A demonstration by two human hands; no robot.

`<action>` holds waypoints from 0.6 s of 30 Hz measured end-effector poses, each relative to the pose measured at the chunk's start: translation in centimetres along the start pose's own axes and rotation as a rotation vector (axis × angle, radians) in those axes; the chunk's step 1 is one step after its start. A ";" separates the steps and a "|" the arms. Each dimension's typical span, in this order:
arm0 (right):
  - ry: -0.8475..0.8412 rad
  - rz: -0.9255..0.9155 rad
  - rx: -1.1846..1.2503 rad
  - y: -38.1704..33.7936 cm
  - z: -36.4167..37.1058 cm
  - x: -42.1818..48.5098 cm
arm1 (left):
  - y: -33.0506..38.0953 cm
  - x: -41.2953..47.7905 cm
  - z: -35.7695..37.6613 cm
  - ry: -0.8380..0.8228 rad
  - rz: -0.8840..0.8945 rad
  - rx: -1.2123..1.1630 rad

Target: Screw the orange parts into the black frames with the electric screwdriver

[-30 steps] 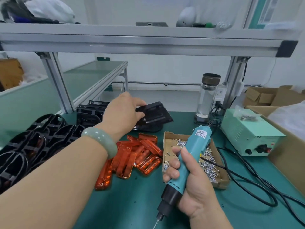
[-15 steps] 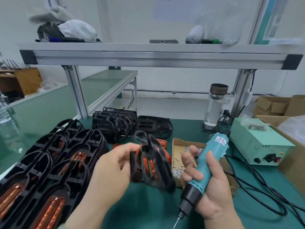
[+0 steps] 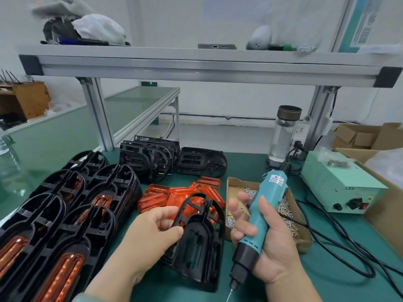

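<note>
Far left on the green bench: rows of finished frames with orange inserts, crowding the left side. Far centre: stack of bare frames. Loose orange parts are heaped mid-bench, partly hidden behind the black frame in hand. Cardboard tray of screws to the right; pale green power box and glass bottle beyond; black cable loops across the right side. Left hand pinches the frame's left edge, the frame tilted up, near end low by the bench. Right hand is wrapped around the electric screwdriver, bit pointing down and near, just right of the frame, not touching it.
</note>
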State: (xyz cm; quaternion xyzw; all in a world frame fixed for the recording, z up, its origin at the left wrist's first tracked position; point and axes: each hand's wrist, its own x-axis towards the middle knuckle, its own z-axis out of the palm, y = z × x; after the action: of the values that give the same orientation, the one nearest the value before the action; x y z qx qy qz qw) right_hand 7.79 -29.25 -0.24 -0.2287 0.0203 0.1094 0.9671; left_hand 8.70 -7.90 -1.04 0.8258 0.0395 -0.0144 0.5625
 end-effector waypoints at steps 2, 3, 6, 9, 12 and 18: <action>0.017 -0.013 0.006 -0.2 0.0 -0.1 | 0.2 -0.1 -0.6 0.047 0.004 -0.019; 0.018 -0.018 0.004 -0.4 0.0 -0.2 | 0.5 -0.2 -1.0 0.077 0.022 -0.022; -0.026 -0.034 0.011 -0.9 0.1 -0.5 | 1.8 -0.5 -2.6 0.131 0.135 0.143; -0.066 -0.057 0.016 -1.5 0.2 -0.9 | 3.2 -0.7 -3.5 0.064 0.234 0.283; -0.099 -0.078 0.033 -1.9 0.1 -1.1 | 4.0 -0.3 -3.0 -0.100 0.275 0.397; -0.060 -0.102 0.003 -1.9 0.0 -1.0 | 2.6 1.1 0.1 -0.318 0.230 0.458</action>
State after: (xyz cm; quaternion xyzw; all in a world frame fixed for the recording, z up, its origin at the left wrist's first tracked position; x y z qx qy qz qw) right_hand 7.25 -31.14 0.65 -0.2245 -0.0201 0.0668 0.9720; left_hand 10.05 -8.92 1.27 0.9175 -0.1472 -0.0883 0.3588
